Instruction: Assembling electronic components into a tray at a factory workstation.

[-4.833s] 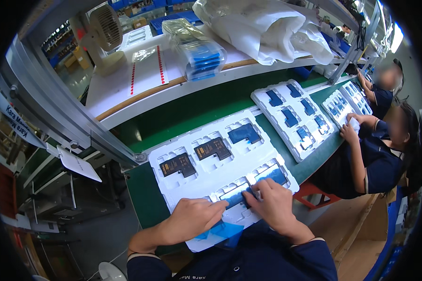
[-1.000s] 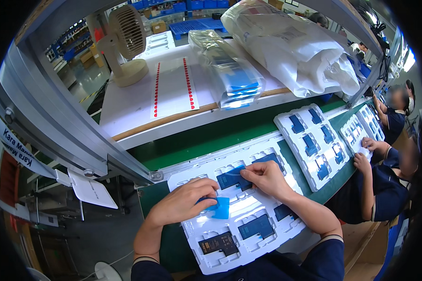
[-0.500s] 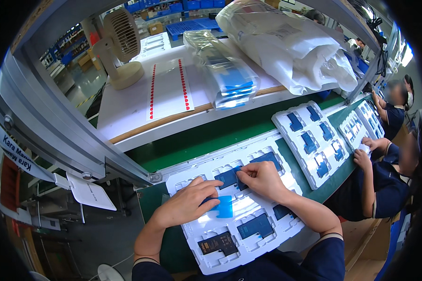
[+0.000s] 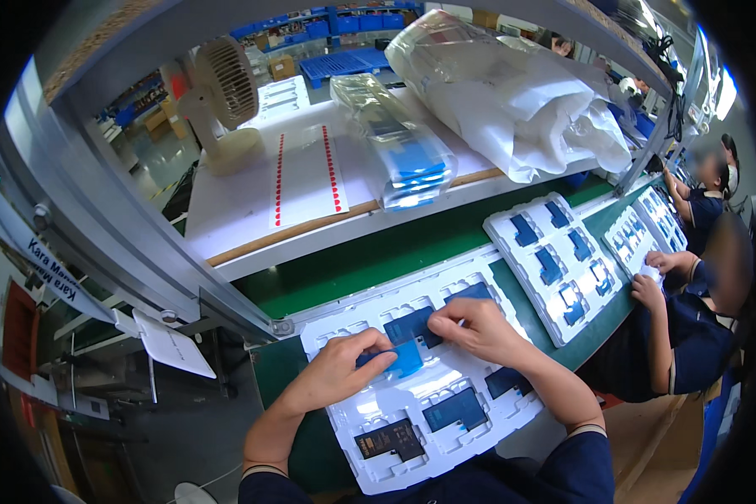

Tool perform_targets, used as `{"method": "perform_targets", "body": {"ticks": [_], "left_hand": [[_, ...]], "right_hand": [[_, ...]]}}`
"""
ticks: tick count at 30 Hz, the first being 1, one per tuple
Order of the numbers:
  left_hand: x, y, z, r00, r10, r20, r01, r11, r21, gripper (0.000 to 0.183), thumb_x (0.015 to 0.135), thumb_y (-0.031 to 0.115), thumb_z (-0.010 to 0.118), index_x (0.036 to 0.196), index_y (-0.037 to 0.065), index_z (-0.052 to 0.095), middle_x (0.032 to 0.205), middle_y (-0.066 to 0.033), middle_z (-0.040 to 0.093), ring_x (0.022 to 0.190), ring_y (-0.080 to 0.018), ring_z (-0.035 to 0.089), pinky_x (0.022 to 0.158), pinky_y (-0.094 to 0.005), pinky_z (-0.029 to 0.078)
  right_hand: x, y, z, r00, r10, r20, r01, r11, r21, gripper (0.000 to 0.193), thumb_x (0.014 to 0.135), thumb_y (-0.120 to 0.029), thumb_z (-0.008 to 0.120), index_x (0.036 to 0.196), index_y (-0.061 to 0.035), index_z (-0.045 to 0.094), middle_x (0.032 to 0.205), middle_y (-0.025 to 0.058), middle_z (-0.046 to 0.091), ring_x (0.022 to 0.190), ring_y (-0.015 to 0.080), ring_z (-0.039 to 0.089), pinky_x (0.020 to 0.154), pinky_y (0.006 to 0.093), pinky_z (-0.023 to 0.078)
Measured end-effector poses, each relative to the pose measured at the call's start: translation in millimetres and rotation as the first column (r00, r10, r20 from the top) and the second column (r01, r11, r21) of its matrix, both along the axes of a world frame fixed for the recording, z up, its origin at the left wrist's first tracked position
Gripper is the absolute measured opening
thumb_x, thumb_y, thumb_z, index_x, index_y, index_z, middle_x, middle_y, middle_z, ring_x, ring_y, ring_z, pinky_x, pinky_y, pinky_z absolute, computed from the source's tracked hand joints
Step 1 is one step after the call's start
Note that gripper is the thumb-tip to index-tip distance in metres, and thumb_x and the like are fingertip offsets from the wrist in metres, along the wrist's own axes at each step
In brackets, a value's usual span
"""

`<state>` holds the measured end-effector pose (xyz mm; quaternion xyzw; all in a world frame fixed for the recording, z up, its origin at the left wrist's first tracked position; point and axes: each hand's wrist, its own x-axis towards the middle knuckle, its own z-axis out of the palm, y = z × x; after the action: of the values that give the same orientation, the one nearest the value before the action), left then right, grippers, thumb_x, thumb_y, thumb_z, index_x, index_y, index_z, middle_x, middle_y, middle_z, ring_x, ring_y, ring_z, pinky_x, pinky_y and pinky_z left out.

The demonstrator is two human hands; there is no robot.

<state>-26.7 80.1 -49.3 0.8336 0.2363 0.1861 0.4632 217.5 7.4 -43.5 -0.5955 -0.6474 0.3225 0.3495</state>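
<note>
My left hand (image 4: 343, 366) pinches a piece of translucent blue film (image 4: 406, 359) between thumb and fingers, over the white plastic tray (image 4: 357, 458). My right hand (image 4: 481, 331) is closed, thumb and forefinger together at the right edge of a dark blue, L-shaped flat battery (image 4: 412, 326) in a back pocket. Whatever those fingertips hold is too small to make out. Toward me lie a black battery (image 4: 388, 440) with gold print and a blue-faced battery (image 4: 455, 409). Another dark battery (image 4: 504, 382) is partly covered by my right forearm.
A second tray of batteries (image 4: 536, 284) stands to the right, before a co-worker's hands (image 4: 651, 281). On the shelf behind are a fan (image 4: 223, 101), a sticker sheet with red marks (image 4: 307, 181), bagged blue-ended pieces (image 4: 399, 147) and a big white bag (image 4: 512, 105). A metal post (image 4: 155, 202) rises left.
My left hand has drawn back from the back battery's left edge, raising the blue film slightly. My right hand has shifted a little right and nearer me, uncovering more of that battery.
</note>
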Motion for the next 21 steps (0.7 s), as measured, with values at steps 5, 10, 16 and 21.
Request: {"method": "perform_targets", "body": {"ticks": [5, 10, 16, 21], "left_hand": [[9, -9, -3, 0.987, 0.129, 0.101, -0.109, 0.978, -0.180, 0.016, 0.089, 0.012, 0.067, 0.097, -0.001, 0.061, 0.085, -0.0073, 0.066, 0.085, -0.0123, 0.063, 0.082, -0.0280, 0.051], [13, -12, -5, 0.966, 0.242, 0.093, -0.220, 0.955, -0.201, 0.017, 0.086, 0.014, 0.071, 0.090, 0.000, 0.063, 0.076, -0.0027, 0.064, 0.071, -0.0067, 0.059, 0.066, -0.0228, 0.049], [14, -13, -4, 0.916, 0.391, 0.092, -0.386, 0.920, -0.068, 0.033, 0.080, 0.026, 0.079, 0.072, 0.002, 0.058, 0.056, -0.0020, 0.055, 0.052, -0.0071, 0.049, 0.048, -0.0261, 0.040], [-17, 5, 5, 0.850, 0.460, 0.255, -0.513, 0.831, 0.213, 0.037, 0.080, 0.029, 0.079, 0.067, 0.004, 0.054, 0.055, -0.0035, 0.051, 0.050, -0.0085, 0.044, 0.047, -0.0265, 0.039]], "right_hand": [[-6, -3, -8, 0.956, 0.249, -0.158, -0.257, 0.966, -0.031, 0.032, 0.090, -0.024, 0.068, 0.108, 0.0017, 0.064, 0.090, 0.0059, 0.066, 0.079, 0.0115, 0.061, 0.068, 0.0248, 0.047], [-13, -5, -3, 0.977, 0.046, -0.206, -0.083, 0.981, -0.174, 0.028, 0.087, -0.026, 0.072, 0.094, 0.0015, 0.069, 0.078, 0.0037, 0.065, 0.072, 0.0079, 0.056, 0.064, 0.0239, 0.045], [-14, -7, 2, 0.956, -0.009, -0.294, -0.042, 0.985, -0.167, 0.025, 0.088, -0.022, 0.072, 0.090, 0.0022, 0.070, 0.077, 0.0023, 0.065, 0.071, 0.0062, 0.056, 0.064, 0.0220, 0.046], [1, -2, 6, 0.880, -0.104, -0.464, 0.049, 0.990, -0.130, 0.019, 0.088, -0.019, 0.070, 0.090, 0.0002, 0.069, 0.078, 0.0006, 0.064, 0.071, 0.0065, 0.057, 0.066, 0.0216, 0.045]]}}
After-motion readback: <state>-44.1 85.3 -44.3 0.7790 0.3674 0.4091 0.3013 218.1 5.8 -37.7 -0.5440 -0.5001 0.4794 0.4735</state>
